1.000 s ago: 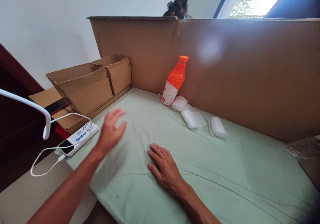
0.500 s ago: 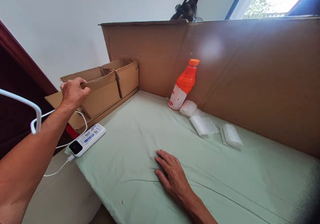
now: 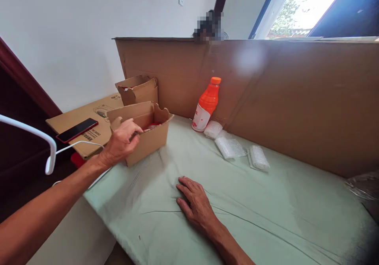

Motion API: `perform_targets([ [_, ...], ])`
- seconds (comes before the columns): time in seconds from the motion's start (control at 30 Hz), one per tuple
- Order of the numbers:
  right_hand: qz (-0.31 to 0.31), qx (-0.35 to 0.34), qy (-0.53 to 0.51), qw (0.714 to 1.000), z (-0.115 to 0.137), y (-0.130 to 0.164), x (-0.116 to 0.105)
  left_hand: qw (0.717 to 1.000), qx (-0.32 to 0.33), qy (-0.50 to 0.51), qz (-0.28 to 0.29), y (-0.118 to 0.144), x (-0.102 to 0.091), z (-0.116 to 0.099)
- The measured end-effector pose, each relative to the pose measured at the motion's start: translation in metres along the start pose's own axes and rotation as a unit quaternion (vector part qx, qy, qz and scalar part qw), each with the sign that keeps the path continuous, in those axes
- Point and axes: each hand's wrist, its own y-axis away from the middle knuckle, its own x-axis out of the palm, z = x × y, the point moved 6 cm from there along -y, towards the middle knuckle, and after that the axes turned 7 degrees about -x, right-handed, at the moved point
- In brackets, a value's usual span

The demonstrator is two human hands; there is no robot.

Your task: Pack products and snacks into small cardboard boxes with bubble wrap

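Note:
My left hand [image 3: 126, 139] grips the near wall of an open cardboard box [image 3: 152, 139], thumb outside and fingers over the rim. Something red and clear shows inside the box; I cannot make out what. The box hangs over or rests on the left part of the green cloth [image 3: 251, 202], hiding the white power bank behind it. My right hand [image 3: 194, 200] lies flat on the cloth, fingers a little apart, with nothing in it. Beyond both hands, an orange bottle [image 3: 207, 103] with a white label leans against the cardboard wall [image 3: 284, 99].
Bubble wrap rolls [image 3: 258, 157] lie by the bottle. A second open box [image 3: 140, 89] stands in the back left corner. On a flat carton [image 3: 89, 107] rests a phone [image 3: 77, 130]. A white bent tube [image 3: 32, 129] juts in at left. A person [image 3: 209, 27] is behind the wall.
My left hand has brought the near box off the flat carton, rightward and toward me over the cloth. The phone is uncovered now. My right hand stays flat on the cloth.

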Motion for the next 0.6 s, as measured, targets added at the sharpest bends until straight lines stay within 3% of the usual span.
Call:
perform_targets([
  [0.1, -0.085, 0.069, -0.053, 0.993, -0.015, 0.004, -0.01, 0.994, 0.087, 0.058, 0.029, 0.007, 0.012, -0.049],
  [0.17, -0.191, 0.154, -0.098, 0.964, -0.038, 0.012, -0.026, 0.987, 0.127, 0.079, 0.067, 0.015, 0.014, -0.077],
  [0.27, -0.338, 0.292, -0.181, 0.876, -0.078, 0.033, -0.05, 0.977, 0.149, 0.091, 0.118, 0.034, 0.008, -0.102],
  [0.33, -0.38, 0.358, -0.237, 0.819, -0.096, 0.042, -0.057, 0.984, 0.132, 0.082, 0.089, 0.05, -0.002, -0.105],
  [0.4, -0.388, 0.372, -0.272, 0.798, -0.101, 0.044, -0.058, 0.996, 0.059, 0.065, -0.003, 0.068, -0.014, -0.094],
  [0.47, -0.37, 0.34, -0.276, 0.819, -0.094, 0.038, -0.057, 0.993, -0.061, 0.055, -0.087, 0.093, -0.017, -0.074],
  [0.53, -0.34, 0.308, -0.266, 0.848, -0.083, 0.03, -0.053, 0.974, -0.193, 0.08, -0.088, 0.12, 0.0, -0.05],
  [0.6, -0.313, 0.296, -0.255, 0.866, -0.074, 0.025, -0.05, 0.937, -0.314, 0.148, -0.025, 0.144, 0.031, -0.03],
])
